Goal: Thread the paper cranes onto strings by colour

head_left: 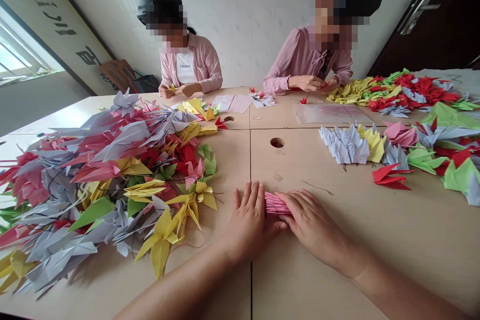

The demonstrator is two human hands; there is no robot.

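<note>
My left hand and my right hand lie flat on the wooden table, fingers stretched out and pressing down on a small pink folded paper between them. Only part of the pink paper shows between my palms. A big heap of folded paper cranes in grey, red, yellow and green lies just left of my left hand.
More paper cranes spread along the right side. Two round holes sit in the tabletop. Across the table two people in pink shirts fold paper with their own hands. A clear plastic sleeve lies ahead. A dark door stands at the right.
</note>
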